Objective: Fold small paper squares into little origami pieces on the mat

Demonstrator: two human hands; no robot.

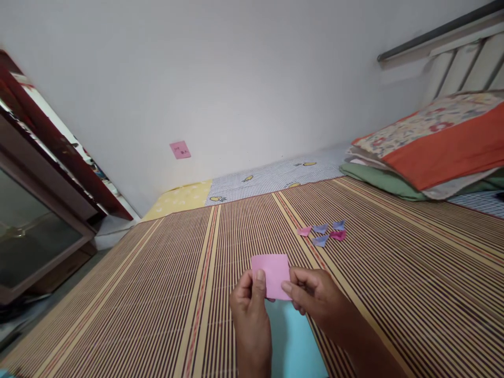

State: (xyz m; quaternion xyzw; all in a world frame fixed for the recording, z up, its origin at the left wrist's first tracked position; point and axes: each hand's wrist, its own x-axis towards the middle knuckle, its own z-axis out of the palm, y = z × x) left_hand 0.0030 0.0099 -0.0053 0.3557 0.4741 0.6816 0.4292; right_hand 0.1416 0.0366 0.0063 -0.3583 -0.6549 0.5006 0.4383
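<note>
A small pink square of paper (272, 273) is held up over the striped bamboo mat (157, 294). My left hand (249, 310) pinches its lower left edge with thumb and fingers closed. My right hand (315, 299) pinches its lower right edge the same way. Under my hands lies a light blue sheet (291, 341). A little further out on the mat sit several small folded paper pieces (323, 232), pink and blue-purple, apart from both hands.
A stack of folded bedding and a pillow (433, 147) lies at the right by a slatted headboard. A pink note (180, 150) sticks on the white wall. A dark wooden cabinet with a glass front (35, 231) stands at the left beside the bed.
</note>
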